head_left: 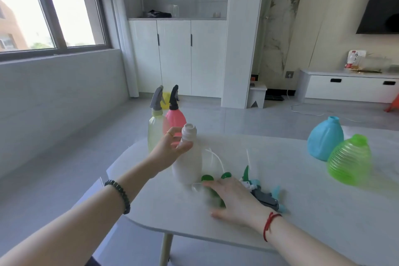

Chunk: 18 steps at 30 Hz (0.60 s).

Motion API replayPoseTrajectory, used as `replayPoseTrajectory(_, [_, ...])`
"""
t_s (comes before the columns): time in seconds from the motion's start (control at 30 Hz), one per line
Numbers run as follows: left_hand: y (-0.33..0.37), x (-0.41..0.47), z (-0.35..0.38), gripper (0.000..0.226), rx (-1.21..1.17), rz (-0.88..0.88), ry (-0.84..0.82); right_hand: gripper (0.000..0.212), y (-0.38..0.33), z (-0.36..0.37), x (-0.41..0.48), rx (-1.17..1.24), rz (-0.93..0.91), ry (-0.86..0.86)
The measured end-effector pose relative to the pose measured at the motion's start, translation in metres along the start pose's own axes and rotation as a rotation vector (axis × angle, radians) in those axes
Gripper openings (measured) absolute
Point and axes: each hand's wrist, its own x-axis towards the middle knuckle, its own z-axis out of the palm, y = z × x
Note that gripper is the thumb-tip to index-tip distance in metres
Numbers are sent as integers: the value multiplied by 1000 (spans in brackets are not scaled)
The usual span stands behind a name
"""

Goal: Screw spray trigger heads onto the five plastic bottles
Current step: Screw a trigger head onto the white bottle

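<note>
A: Start at the left. What's done?

B: Left of centre, at the table's point(302, 218) far edge, the yellow bottle point(155, 130) and the pink bottle point(176, 117) each already carry a trigger head. Two of five, I'd judge.

A: And the step in hand?

B: The third bottle. The left hand point(170, 150) is curled around the neck of the white bottle point(187, 157), thumb in front and fingers behind, holding it upright at mid-frame. Its threaded mouth is bare.

A: The right hand?

B: The right hand point(234, 200) lies palm down, fingers spread, over the loose heads point(264, 197) at lower centre. It's blurred, so I cannot tell whether it has closed on one. Something green shows under the fingers, two green caps point(217, 177) sit just beyond, and thin white dip tubes trail toward the white bottle.

A: Further right?

B: The blue bottle point(325, 138) and green bottle point(349, 161) stand at the right edge, both open-necked and well apart from the hands.

A: So the next move?

B: Likely pick one head, feed its tube into the white bottle's mouth, seat the collar square on the threads, and turn it while the left hand keeps the bottle from spinning.
</note>
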Motion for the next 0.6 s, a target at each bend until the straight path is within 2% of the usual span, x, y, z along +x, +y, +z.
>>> replayPoseTrajectory(0.1, [-7, 1, 3, 32, -14, -25, 4, 59, 7, 1, -1, -94, -6, 45])
replayPoseTrajectory(0.4, [-13, 12, 23, 38, -71, -25, -10, 57, 54, -6, -21, -44, 88, 98])
replayPoseTrajectory(0.6, [-10, 21, 42, 36, -103, -10, -61, 57, 73, -11, -26, -13, 86, 100])
